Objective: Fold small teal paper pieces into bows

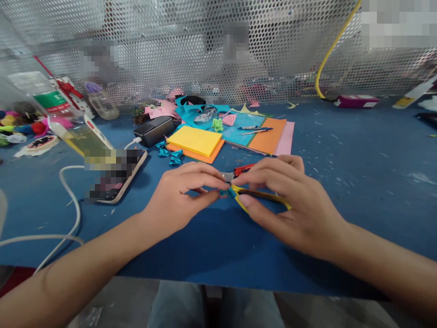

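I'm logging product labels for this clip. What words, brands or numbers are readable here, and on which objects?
None can be read.
Clear plastic bottle with green-and-white label: print too blurred.
White tube with red marking: too small.
Smartphone with white cable: screen pixelated.
Purple-and-white box by the mesh wall: too small.
Left hand and right hand pinch a yellow-and-blue folded paper strip: no print.

Looks like a craft workbench in some workshop: blue surface (358, 182) littered with paper scraps, stacks of coloured paper (195, 142), perforated metal screen (273, 45) along the far edge.
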A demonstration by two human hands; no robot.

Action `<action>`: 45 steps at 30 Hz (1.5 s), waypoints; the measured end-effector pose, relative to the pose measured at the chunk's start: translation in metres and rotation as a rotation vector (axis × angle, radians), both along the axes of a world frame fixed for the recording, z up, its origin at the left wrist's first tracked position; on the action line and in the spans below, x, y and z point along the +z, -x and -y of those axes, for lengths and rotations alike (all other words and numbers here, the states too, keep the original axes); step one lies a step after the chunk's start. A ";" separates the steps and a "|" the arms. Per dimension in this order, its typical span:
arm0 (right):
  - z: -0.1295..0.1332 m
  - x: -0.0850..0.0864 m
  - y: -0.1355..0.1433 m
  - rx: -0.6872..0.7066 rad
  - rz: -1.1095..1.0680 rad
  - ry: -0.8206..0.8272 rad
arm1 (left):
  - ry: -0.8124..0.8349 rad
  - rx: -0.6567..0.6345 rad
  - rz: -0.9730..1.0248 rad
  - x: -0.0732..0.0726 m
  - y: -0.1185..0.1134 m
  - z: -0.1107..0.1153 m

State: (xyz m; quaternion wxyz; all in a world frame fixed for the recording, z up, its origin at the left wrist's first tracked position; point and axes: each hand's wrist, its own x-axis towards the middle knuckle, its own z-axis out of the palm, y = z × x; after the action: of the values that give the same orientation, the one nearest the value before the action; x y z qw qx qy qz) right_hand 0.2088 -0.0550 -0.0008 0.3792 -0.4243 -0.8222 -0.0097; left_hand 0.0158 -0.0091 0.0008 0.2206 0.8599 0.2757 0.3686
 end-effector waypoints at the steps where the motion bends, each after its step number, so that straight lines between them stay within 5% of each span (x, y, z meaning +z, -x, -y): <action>1: -0.001 0.001 -0.002 -0.007 -0.027 -0.001 | -0.015 -0.005 0.015 0.000 0.001 -0.001; 15: -0.007 -0.010 -0.002 0.103 -0.046 0.047 | 0.125 0.041 0.104 -0.002 0.001 -0.001; 27: -0.007 -0.009 -0.003 0.209 -0.076 -0.101 | -0.046 -0.161 0.102 -0.003 0.002 -0.004; 39: -0.005 -0.011 0.001 0.206 -0.098 -0.129 | -0.134 -0.097 0.162 -0.006 -0.001 0.003; 45: -0.005 -0.011 0.002 0.212 -0.104 -0.115 | 0.002 -0.059 0.214 -0.006 -0.002 0.004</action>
State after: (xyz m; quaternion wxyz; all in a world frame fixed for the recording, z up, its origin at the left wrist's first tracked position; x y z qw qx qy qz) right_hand 0.2069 -0.0498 -0.0119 0.4441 -0.3126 -0.8397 0.0055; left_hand 0.0180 -0.0130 -0.0048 0.2604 0.8232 0.2254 0.4513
